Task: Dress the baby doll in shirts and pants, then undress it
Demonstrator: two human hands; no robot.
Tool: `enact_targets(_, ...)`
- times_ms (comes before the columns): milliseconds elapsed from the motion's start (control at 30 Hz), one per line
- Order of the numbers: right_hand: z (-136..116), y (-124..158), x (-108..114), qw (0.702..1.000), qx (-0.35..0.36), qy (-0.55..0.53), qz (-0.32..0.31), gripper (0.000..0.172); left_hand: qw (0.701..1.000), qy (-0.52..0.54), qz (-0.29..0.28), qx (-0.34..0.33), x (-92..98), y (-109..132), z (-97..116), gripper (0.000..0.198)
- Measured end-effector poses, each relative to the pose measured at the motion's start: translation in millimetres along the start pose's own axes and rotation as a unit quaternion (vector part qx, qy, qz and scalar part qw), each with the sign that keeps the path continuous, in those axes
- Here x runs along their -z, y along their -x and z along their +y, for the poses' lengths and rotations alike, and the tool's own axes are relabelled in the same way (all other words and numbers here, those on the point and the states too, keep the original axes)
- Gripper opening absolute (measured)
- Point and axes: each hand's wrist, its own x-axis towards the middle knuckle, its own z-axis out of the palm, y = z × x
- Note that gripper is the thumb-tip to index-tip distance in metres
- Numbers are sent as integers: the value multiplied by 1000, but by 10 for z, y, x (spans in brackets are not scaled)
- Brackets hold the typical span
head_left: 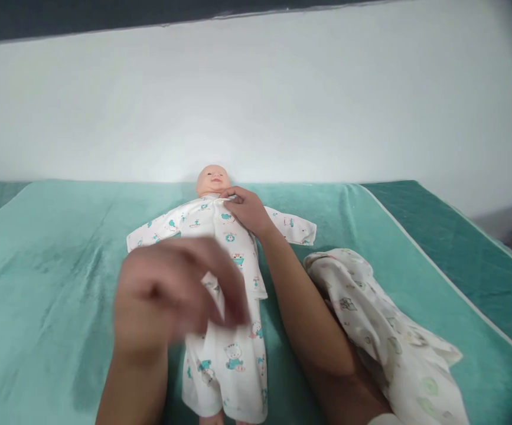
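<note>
A baby doll (213,179) lies on its back, head toward the wall, its arms spread in a white printed shirt (196,221). Matching printed trousers (233,354) cover its legs, and its feet are partly cut off at the bottom edge. At the neckline, my right hand (247,208) has its thumb and fingers closed on the shirt's collar. Raised nearer the camera, my left hand (180,286) is blurred, its fingers bent with a gap between them and the thumb. Nothing shows in it. It hides part of the shirt's lower front.
A crumpled white printed cloth garment (388,330) lies to the right, beside and partly behind my right forearm. Green fabric (52,283) covers the surface, with a darker green band and a pale seam at the right. A white wall (256,100) stands behind the doll.
</note>
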Motion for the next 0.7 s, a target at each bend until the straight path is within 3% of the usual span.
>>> enact_targets(33, 8, -5, 2, 1000, -1, -10, -3, 24, 1000, -26, 0, -11, 51, -137, -108, 32)
enact_targets(100, 27, -14, 7, 1000, 0, -30, -4, 25, 991, -113, 74, 18, 151, -355, -386, 22)
enact_targets(167, 43, -20, 10, 999, 4, -36, 2, 25, 962, -237, 126, 43, 227, -474, -686, 25)
enact_targets(267, 66, -20, 11, 1000, 6, -18, 12, 25, 933, -334, 113, 73, 280, -503, -996, 32)
enact_targets(467, 100, -22, -14, 998, 38, -5, 42, 23, 937, -323, 92, 94, 296, -461, -1031, 36)
enact_targets(700, 138, -38, -8, 998, 51, -28, 21, 26, 947, -277, 133, 93, 288, -474, -1068, 27)
